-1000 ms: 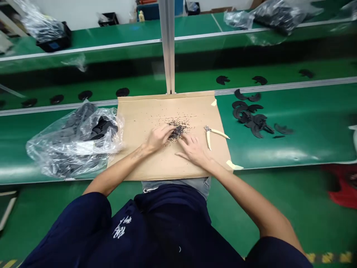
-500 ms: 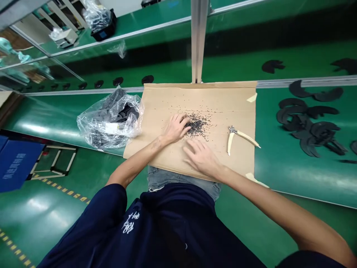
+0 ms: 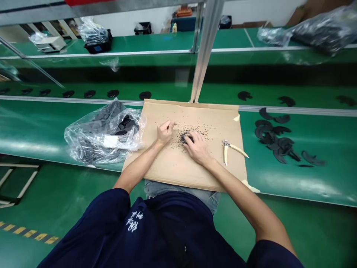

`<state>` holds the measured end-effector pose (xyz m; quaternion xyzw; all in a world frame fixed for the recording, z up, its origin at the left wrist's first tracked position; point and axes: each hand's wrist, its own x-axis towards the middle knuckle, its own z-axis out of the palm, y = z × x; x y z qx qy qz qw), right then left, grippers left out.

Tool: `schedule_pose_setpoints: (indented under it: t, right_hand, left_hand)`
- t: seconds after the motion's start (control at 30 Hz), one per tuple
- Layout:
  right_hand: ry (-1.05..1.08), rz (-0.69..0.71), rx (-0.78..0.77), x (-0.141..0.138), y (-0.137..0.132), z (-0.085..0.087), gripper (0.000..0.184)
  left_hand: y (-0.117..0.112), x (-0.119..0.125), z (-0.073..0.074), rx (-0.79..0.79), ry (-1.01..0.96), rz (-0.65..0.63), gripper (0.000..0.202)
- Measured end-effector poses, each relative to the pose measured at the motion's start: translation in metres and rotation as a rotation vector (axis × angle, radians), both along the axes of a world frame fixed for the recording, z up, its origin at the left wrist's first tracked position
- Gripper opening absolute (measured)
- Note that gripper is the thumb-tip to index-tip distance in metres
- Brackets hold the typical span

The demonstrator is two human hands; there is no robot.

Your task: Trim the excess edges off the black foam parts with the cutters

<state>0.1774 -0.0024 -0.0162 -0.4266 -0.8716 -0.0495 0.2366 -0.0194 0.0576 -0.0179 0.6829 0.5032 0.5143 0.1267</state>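
Observation:
A sheet of brown cardboard [image 3: 178,167] lies taped on the green bench in front of me. Near its middle sits a small heap of tiny dark bits [image 3: 186,137], with more scattered around it. My left hand [image 3: 165,132] rests on the cardboard just left of the heap, fingers curled in with the tips pinched together; whether it holds any bits I cannot make out. My right hand [image 3: 196,147] lies over the heap's right side, fingers curved down onto the bits. Cream-handled pliers [image 3: 232,149] lie on the cardboard to the right of that hand.
A clear plastic bag of black parts [image 3: 103,136] sits left of the cardboard. Several black crescent-shaped parts [image 3: 275,137] lie on the bench at right, more along the belt [image 3: 83,91] behind. A metal post [image 3: 205,52] rises behind the cardboard. Bagged parts [image 3: 320,29] rest on the far shelf.
My right hand has moved forward onto the heap of bits. My left hand has drawn back left of the heap with its fingers pinched. The camera has tilted and shifted.

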Motion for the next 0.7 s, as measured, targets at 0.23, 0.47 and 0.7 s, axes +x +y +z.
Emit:
schedule_pose_setpoints:
  t: [0.23, 0.47, 0.7]
  right_hand:
    - [-0.079, 0.348, 0.057, -0.043, -0.001, -0.001, 0.026]
    - [-0.051, 0.349, 0.085, -0.039, 0.008, -0.001, 0.026]
    - [0.008, 0.286, 0.063, -0.042, 0.006, 0.041, 0.052]
  left_hand:
    - [0.005, 0.001, 0.003, -0.040, -0.087, 0.017, 0.046]
    - [0.002, -0.010, 0.017, -0.107, -0.121, 0.045, 0.070]
    - [-0.018, 0.039, 0.029, -0.345, -0.151, -0.331, 0.060]
